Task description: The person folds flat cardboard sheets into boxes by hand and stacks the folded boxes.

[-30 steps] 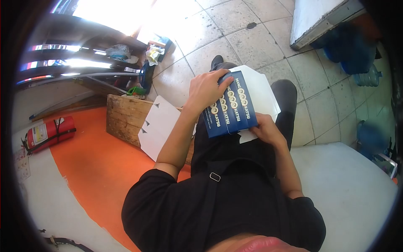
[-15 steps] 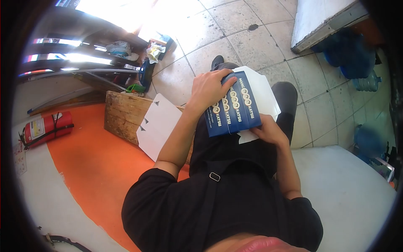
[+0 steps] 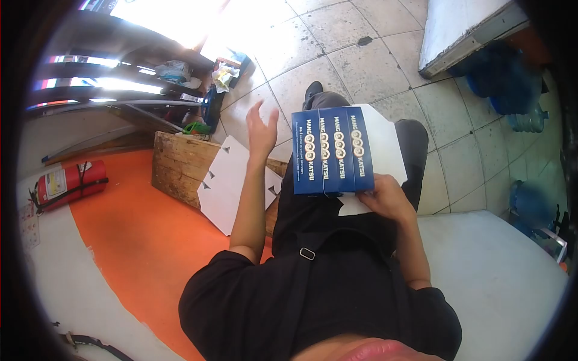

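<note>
A dark blue printed food carton point(image 3: 332, 150) rests on my lap, its rows of pale lettering facing up. White cardboard point(image 3: 382, 141) sticks out past its right side. My right hand point(image 3: 388, 195) grips the lower right corner, with the thumb and fingertips partly hidden. To the left of the carton, my left hand point(image 3: 263, 135) is raised and apart from it, fingers spread and holding nothing. Below that forearm, a flat white cardboard blank point(image 3: 227, 186) with cut notches lies on a wooden block point(image 3: 174, 165).
A red fire extinguisher point(image 3: 71, 185) lies at the left on the orange and white surface point(image 3: 126, 216). Slatted shelving point(image 3: 120, 66) with clutter stands at upper left. Blue water containers point(image 3: 503, 78) are at the right, near a white ledge point(image 3: 463, 33).
My left hand has let go of the carton's top edge and moved left, its fingers opening. The carton has turned slightly and now lies straighter, still in my right hand.
</note>
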The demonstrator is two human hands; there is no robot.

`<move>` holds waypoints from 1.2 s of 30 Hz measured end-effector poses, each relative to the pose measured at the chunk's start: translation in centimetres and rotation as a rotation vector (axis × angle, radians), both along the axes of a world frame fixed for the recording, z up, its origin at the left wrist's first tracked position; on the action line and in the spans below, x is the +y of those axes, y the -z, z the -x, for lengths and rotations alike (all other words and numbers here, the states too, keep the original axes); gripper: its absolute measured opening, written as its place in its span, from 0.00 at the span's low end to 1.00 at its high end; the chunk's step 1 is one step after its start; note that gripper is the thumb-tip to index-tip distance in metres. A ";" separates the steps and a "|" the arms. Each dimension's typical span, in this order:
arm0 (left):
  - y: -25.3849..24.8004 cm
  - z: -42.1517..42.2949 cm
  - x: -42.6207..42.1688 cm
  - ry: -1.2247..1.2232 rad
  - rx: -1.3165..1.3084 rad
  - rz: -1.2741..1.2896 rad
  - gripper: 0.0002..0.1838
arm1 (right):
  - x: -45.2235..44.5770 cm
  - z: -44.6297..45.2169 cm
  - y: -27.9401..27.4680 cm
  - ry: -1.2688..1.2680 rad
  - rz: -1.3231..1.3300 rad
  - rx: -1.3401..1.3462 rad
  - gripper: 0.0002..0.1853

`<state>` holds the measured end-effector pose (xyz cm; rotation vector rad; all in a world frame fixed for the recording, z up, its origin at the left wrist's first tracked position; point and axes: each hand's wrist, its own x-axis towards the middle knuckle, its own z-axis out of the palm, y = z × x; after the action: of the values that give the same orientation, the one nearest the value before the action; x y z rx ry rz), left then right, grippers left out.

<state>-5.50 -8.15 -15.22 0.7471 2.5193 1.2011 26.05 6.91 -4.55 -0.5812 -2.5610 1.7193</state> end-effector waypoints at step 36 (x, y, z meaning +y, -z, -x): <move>-1.5 2.7 -18.3 -0.348 -0.249 0.252 0.20 | 1.8 0.4 -0.4 0.015 0.118 0.027 0.29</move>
<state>-8.16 -26.43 -13.70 0.0932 2.5819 0.9704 25.65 8.68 -4.18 -0.5745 -2.4446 1.8696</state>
